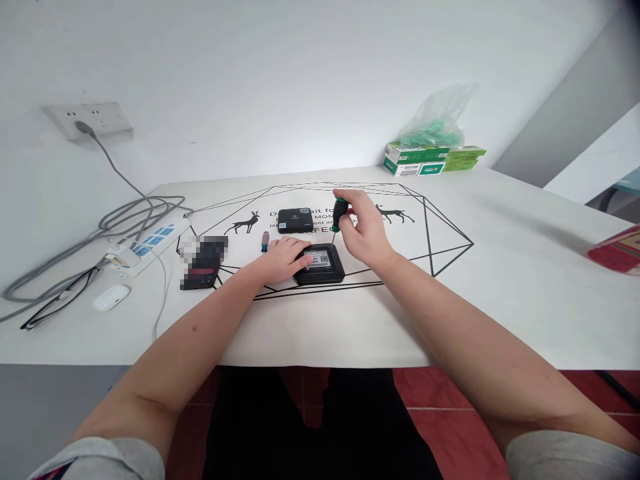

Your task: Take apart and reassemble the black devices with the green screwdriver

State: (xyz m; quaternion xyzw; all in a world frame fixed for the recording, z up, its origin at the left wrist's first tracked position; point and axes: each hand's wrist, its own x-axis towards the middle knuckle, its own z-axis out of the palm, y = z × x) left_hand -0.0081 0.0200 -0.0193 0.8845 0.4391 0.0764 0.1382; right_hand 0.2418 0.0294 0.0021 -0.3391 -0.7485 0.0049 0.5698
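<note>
A black square electronic box [327, 272] with a white printed label lies on the table, label side up. My left hand [286, 260] holds its left side, the thumb resting on top near the label. In my right hand [364, 227], the fingers are wrapped round a black and green screwdriver [341, 209]. The screwdriver stands nearly upright, and its thin shaft reaches down to the box's far right corner. Behind lies a second, smaller black box [295, 220]. Just beyond my left hand is another small screwdriver [265, 241] with a clear reddish handle.
On the left are a phone [206, 263], a white power strip [156, 243] with coiled grey cable, glasses [60, 297] and a white earbud case [111, 297]. Green and white boxes [417, 155] with a plastic bag [440, 120] stand against the wall. A red item [617, 251] sits far right.
</note>
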